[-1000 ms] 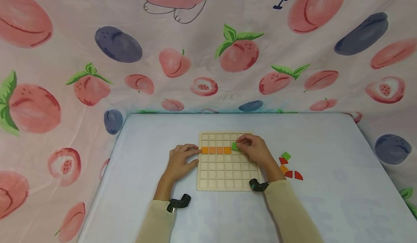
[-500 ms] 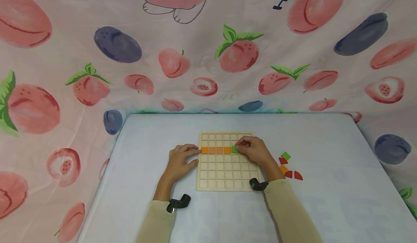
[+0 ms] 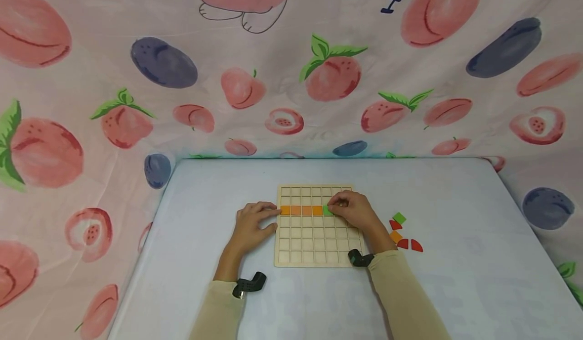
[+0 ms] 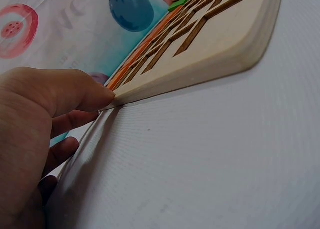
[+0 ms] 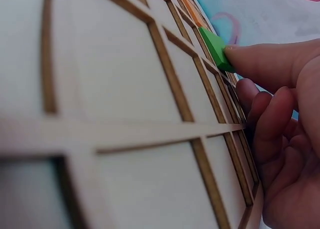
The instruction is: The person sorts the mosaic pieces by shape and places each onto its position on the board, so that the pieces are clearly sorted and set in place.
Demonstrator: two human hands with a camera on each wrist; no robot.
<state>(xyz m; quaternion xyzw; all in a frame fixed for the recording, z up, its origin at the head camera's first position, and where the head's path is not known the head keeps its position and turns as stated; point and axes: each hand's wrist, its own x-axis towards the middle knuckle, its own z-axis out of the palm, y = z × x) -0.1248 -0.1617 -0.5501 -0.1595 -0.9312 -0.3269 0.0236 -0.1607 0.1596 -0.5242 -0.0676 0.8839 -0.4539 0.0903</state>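
A square wooden grid board (image 3: 314, 256) lies on the table, with a row of orange square tiles (image 3: 296, 210) in its cells. At the right end of that row is a green square tile (image 3: 326, 210). My right hand (image 3: 355, 209) pinches the green tile by its right edge; in the right wrist view the thumb presses on the tile (image 5: 216, 48), beside the orange ones. My left hand (image 3: 252, 226) rests at the board's left edge, its fingertips touching the rim by the orange row. In the left wrist view the thumb meets the board's side (image 4: 200, 84).
Right of the board lie loose pieces: a green square (image 3: 399, 217), an orange piece (image 3: 396, 236) and several red quarter-round pieces (image 3: 416, 245). A white cloth covers the table (image 3: 478, 228). Behind it hangs a fruit-print curtain (image 3: 282, 77).
My right hand has brought the green tile slightly towards me, in line with the orange row and against its end. The left hand has stayed at the board's edge.
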